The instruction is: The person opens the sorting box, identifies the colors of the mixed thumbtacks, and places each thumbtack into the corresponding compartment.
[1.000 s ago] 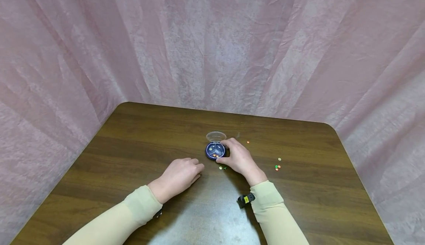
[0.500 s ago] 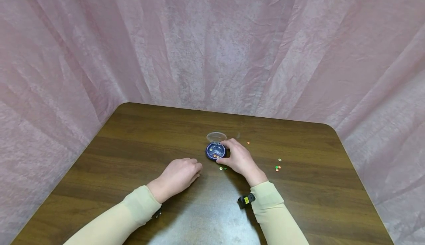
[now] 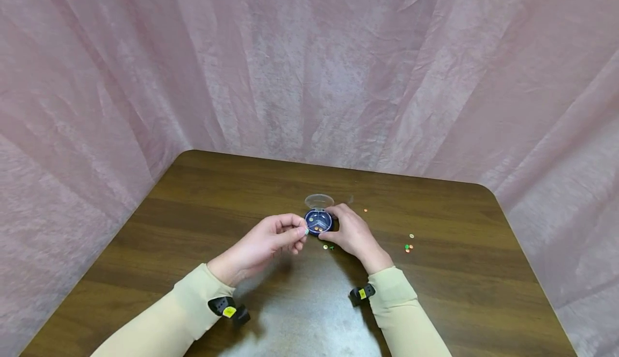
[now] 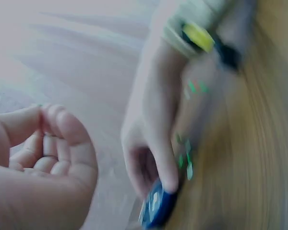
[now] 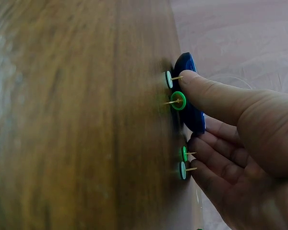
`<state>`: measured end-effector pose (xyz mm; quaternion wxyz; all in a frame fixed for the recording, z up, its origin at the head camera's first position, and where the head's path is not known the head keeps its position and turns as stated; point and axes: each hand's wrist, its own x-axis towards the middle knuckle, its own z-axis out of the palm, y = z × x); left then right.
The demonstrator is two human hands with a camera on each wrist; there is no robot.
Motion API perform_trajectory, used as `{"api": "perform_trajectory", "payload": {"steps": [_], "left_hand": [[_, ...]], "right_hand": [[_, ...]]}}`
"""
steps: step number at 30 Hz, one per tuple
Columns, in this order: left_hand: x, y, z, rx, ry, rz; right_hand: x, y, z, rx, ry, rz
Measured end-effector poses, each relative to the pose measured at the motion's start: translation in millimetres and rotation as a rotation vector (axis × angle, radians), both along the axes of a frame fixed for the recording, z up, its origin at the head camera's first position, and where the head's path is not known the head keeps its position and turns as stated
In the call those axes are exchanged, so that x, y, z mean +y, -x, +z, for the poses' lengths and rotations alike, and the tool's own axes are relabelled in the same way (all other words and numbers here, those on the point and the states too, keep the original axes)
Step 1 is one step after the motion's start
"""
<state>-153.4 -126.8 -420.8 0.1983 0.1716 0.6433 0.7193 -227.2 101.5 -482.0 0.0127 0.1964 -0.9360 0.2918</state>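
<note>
Pink curtain [image 3: 309, 66] fills the far side, left and right, cut off at the frame edges; wood table [image 3: 217, 195] in front, near edge out of frame, glare on its near middle; two pale sleeves [image 3: 406, 314] come in from the near side, cut off there.

Left hand [image 3: 263, 241] is just near-left of the case, thumb and index pinching a small pale-green item [image 3: 307, 231]; fingertips cover most of it, too small to identify; its contact with the case can't be judged; left wrist view is blurred and crops the case at the bottom.

Right hand [image 3: 355, 233] grips the case's right side, thumb near, fingers far; fingers partly hide that rim.

Blue case [image 3: 325, 220] sits on the table between the hands, round, three compartments; clear lid [image 3: 319, 201] stands raised on its far side; one pale tack [image 3: 311, 219] in the left compartment, two orange tacks [image 3: 316, 228] in the near one.

Loose on the table: pale tack [image 3: 325, 247] and green tack [image 3: 331, 248] just near of the case; orange tack [image 3: 365, 210] far-right; small mixed cluster [image 3: 407, 247] further right.
</note>
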Motion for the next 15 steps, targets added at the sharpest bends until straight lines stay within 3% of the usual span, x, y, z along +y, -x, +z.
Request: {"api": "perform_trajectory", "payload": {"steps": [3, 7, 10, 15], "left_hand": [[3, -5.7, 11.0, -0.119, -0.258, -0.059], [9, -15.3, 25.1, -0.168, -0.488, -0.161], [15, -22.4, 34.1, -0.154, -0.587, -0.222], [20, -31.3, 44.9, -0.103, -0.654, -0.281]], "right_hand": [[0, 0.2, -0.6, 0.000, 0.004, -0.003], [0, 0.7, -0.7, 0.007, 0.009, -0.005], [1, 0.7, -0.5, 0.010, 0.009, -0.005], [2, 0.2, 0.3, 0.014, 0.007, -0.003]]}}
